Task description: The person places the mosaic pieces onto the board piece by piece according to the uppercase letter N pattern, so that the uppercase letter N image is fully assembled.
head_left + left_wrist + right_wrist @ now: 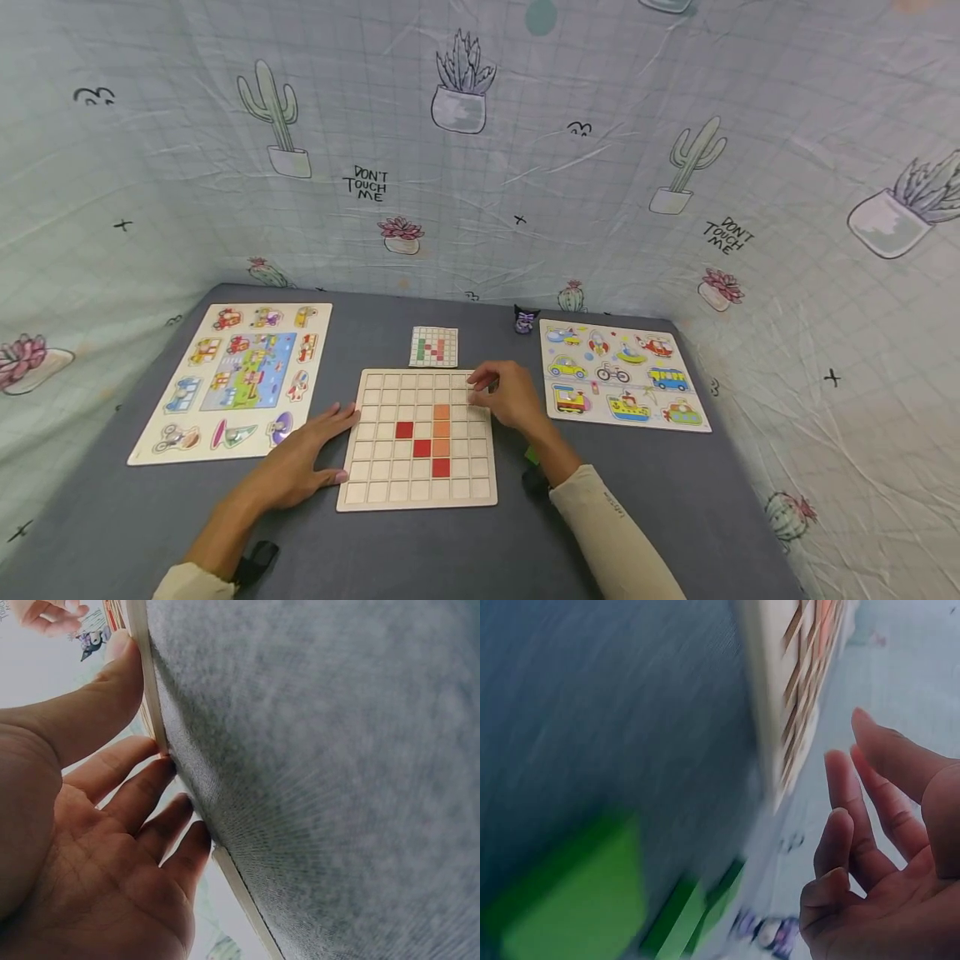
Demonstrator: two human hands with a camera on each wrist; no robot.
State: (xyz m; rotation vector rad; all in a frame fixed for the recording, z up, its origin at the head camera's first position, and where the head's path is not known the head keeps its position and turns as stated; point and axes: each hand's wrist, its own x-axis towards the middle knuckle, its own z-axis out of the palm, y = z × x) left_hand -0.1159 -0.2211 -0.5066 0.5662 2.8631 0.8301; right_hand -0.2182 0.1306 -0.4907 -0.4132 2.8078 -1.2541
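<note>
Head view: the grid board [375,454] sits mid-counter [420,554], carrying three red tiles [422,448] stepping down a diagonal and three orange tiles [441,430] in one column, right beyond the nearest red. The pattern card [433,347] lies just past the board's far edge; its cells are too small for us to read exactly. The left hand [300,458] is spread, thumb and index at the board's left edge. The right hand [510,396] hangs over the far right corner, fingers loosely bent, no tile visible in it. Our read: left steadies, right works the grid. To do that well we'd brace lightly so the board doesn't skew, count rows and columns off the card before committing a tile, and lower it flat, square to the cell walls. Left wrist view: thumb and index meet the board's side, the other fingers fanned; a side brace leaves cells free, so we like it. Right wrist view: clear gap between thumb and fingertips, nothing pinched that we can see. The green blocks [574,892] lie beside the board; we'd pinch one at a time by opposite edges.
</note>
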